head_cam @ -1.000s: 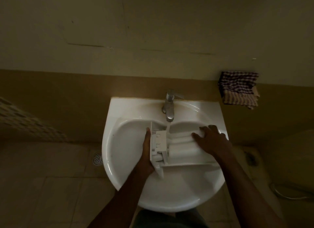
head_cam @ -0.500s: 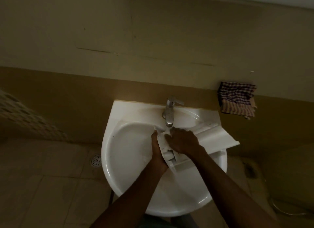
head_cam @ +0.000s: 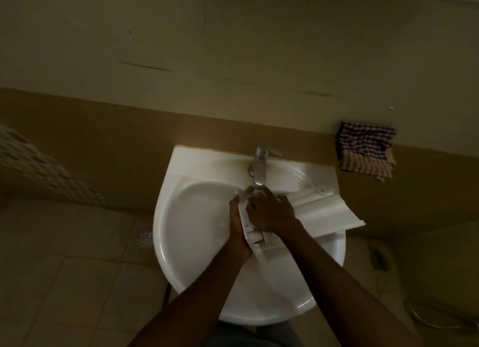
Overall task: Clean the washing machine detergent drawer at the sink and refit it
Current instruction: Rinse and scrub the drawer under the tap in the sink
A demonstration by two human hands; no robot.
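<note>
The white detergent drawer (head_cam: 321,212) lies slanted across the white sink (head_cam: 197,217), its front panel jutting past the basin's right rim. My left hand (head_cam: 237,226) grips the drawer's left end from the side. My right hand (head_cam: 272,212) presses flat on the compartments at that same end, fingers spread over them, directly under the chrome tap (head_cam: 260,165). Whether water is running is hard to tell in the dim light.
A checked cloth (head_cam: 365,151) hangs on the wall ledge right of the sink. A round floor drain (head_cam: 145,236) sits in the tiled floor to the left. A hose lies on the floor at the lower right.
The drawer has swung so its front panel points right and up past the rim. My right hand moved from the drawer's right part to its left end under the tap.
</note>
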